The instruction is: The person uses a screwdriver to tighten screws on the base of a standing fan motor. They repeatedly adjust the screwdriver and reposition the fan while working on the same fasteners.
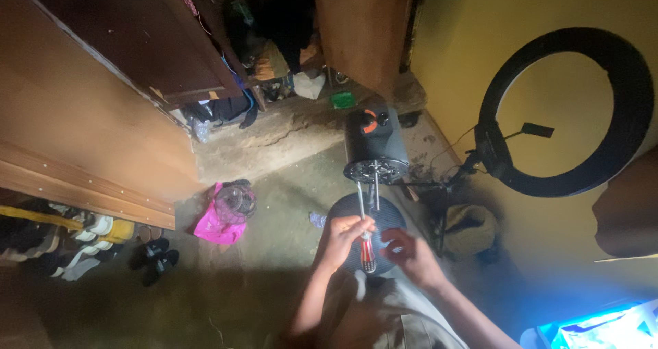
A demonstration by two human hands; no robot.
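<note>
A: Left hand (340, 239)?

B: A screwdriver with a red-and-white striped handle and steel shaft (364, 227) is gripped, fingers clamped on the handle. The shaft is pointed up at the underside of a black cylindrical motor housing with an orange knob (374, 140).

A: Right hand (407, 252)?

B: It is held just beside the handle, fingers curled and partly together; contact with the screwdriver cannot be told.

A: Where is the housing?

B: Above a round black mesh grille (389, 215), over the concrete floor (274, 150); thin metal rods are seen between the two.

A: Rest?

B: A black ring light on a stand (617, 154) at right, a pink plastic bag (214, 224) and dark sandals (155, 258) at left, a brown wooden cabinet (89, 109) alongside.
</note>
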